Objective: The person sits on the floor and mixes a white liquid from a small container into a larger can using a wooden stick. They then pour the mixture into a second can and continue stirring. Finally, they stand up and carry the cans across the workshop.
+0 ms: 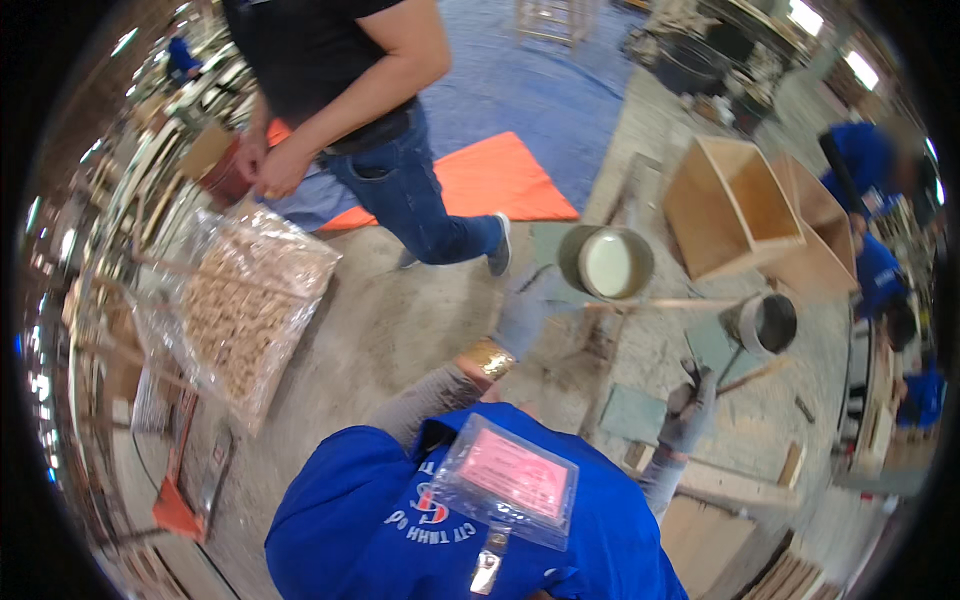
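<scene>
My left hand [523, 318], in a grey glove and with a gold band at the wrist, reaches forward over the floor with its fingers stretched out. Just beyond it stands a round pot of pale cream liquid [608, 265]. On the right, my gloved right hand [688, 408], its fingertips dark, is curled beside a metal can [768, 325] with a dark inside. A thin dark stick [733, 362] runs from the can's rim toward that hand; what the fingers grip is too small to make out. A wooden stick [754, 374] lies below the can.
A person in jeans [400, 190] stands ahead on the left, near a clear plastic bag of small wood pieces [245, 310]. Open wooden boxes [735, 205] stand at right. An orange sheet [500, 180] lies on a blue tarp [540, 90]. Other people in blue [870, 170] are at far right.
</scene>
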A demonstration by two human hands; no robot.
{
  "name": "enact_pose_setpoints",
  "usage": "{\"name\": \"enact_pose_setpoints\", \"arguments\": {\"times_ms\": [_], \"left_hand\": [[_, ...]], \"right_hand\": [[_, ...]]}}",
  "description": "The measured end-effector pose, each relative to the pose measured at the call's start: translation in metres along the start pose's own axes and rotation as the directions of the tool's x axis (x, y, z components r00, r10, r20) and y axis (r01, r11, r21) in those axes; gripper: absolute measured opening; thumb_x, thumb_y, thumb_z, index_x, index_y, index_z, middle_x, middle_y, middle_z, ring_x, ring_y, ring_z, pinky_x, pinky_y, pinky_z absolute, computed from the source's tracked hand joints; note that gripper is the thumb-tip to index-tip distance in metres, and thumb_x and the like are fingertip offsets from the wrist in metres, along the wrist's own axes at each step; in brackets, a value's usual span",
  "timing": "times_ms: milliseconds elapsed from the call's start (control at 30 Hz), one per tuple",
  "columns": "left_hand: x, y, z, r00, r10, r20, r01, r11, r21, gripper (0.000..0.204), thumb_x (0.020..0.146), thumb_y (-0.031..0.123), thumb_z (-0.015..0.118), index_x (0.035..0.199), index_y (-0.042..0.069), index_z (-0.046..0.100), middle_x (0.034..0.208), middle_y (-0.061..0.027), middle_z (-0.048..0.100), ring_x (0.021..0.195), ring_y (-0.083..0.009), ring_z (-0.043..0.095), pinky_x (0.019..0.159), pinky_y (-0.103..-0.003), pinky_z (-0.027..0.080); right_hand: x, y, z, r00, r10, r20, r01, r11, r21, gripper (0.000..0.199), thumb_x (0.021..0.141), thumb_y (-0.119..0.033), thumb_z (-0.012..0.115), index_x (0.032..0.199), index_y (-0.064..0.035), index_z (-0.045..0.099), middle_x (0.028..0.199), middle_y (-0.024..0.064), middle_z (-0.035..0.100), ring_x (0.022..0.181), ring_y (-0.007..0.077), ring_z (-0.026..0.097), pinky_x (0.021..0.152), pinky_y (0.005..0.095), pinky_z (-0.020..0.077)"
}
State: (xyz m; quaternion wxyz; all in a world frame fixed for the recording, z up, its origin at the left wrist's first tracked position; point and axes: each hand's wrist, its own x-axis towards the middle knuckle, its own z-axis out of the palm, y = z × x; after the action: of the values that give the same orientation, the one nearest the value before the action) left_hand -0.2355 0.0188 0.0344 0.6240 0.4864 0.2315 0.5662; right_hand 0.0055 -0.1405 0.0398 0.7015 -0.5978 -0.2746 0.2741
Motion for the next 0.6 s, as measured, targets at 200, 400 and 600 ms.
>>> {"name": "enact_pose_setpoints", "arguments": {"times_ms": [200, 400, 600], "left_hand": [[-0.008, 0.033, 0.025, 0.903, -0.378, -0.203, 0.332, 0.916, -0.227, 0.031, 0.09, 0.014, 0.045, 0.119, 0.002, 0.047, 0.109, -0.0072, 0.054, 0.101, -0.0189, 0.053, 0.076, -0.035, 0.053], [-0.032, 0.05, 0.016, 0.927, -0.276, -0.255, 0.224, 0.95, -0.216, 0.032, 0.091, 0.015, 0.045, 0.12, 0.003, 0.046, 0.115, -0.0069, 0.052, 0.098, -0.0172, 0.056, 0.076, -0.033, 0.053], [-0.041, 0.048, 0.022, 0.907, -0.242, -0.345, 0.161, 0.956, -0.245, 0.034, 0.091, 0.016, 0.046, 0.121, 0.001, 0.045, 0.112, -0.0071, 0.053, 0.097, -0.0168, 0.056, 0.077, -0.033, 0.053]], "right_hand": [[-0.014, -0.013, 0.008, 0.994, 0.06, 0.09, -0.056, 0.997, -0.05, 0.029, 0.093, -0.013, 0.041, 0.115, 0.0023, 0.05, 0.1, 0.0103, 0.06, 0.059, 0.002, 0.033, 0.045, 0.0143, 0.0257], [0.013, 0.001, 0.024, 0.922, 0.072, 0.382, -0.067, 0.997, -0.026, 0.035, 0.089, -0.004, 0.042, 0.124, 0.0007, 0.043, 0.101, 0.0134, 0.06, 0.061, 0.0081, 0.041, 0.05, 0.0174, 0.0323], [0.038, 0.014, 0.034, 0.894, -0.05, 0.445, 0.127, 0.981, -0.145, 0.041, 0.083, 0.002, 0.048, 0.124, 0.0021, 0.043, 0.103, 0.0214, 0.057, 0.082, 0.0239, 0.055, 0.065, 0.0287, 0.0431]]}}
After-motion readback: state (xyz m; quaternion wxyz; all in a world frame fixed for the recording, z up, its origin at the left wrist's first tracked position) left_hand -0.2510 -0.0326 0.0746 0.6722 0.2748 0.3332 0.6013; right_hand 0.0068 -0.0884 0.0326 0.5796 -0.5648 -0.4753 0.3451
